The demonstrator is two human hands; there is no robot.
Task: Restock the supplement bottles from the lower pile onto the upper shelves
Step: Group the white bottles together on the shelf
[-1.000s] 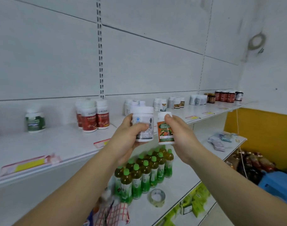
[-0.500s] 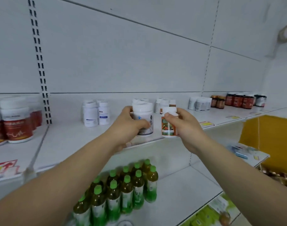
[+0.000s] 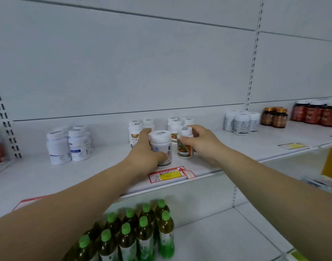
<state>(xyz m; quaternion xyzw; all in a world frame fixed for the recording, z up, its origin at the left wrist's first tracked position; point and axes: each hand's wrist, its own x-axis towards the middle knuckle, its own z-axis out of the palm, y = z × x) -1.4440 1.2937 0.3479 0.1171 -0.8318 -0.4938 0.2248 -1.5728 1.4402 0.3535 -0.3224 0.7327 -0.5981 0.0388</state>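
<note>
My left hand point(image 3: 145, 154) grips a wide white supplement bottle point(image 3: 161, 146) with a grey-blue label, standing on the upper shelf point(image 3: 104, 166) near its front edge. My right hand point(image 3: 202, 143) holds a slimmer white bottle with a fruit-and-vegetable label point(image 3: 184, 146), upright on the shelf just to the right. Behind them stand small groups of similar white bottles point(image 3: 140, 129) and matching fruit-label bottles point(image 3: 177, 123).
Two white bottles point(image 3: 69, 146) stand at the left, white jars point(image 3: 241, 122) and dark red and amber jars point(image 3: 315, 113) at the right. A red-yellow price tag point(image 3: 169, 175) sits on the shelf edge. Green-capped drink bottles point(image 3: 135, 232) fill the lower shelf.
Both hands have carried their bottles forward and down onto the upper shelf, where the bottles now stand. The view has shifted to the right along the shelf.
</note>
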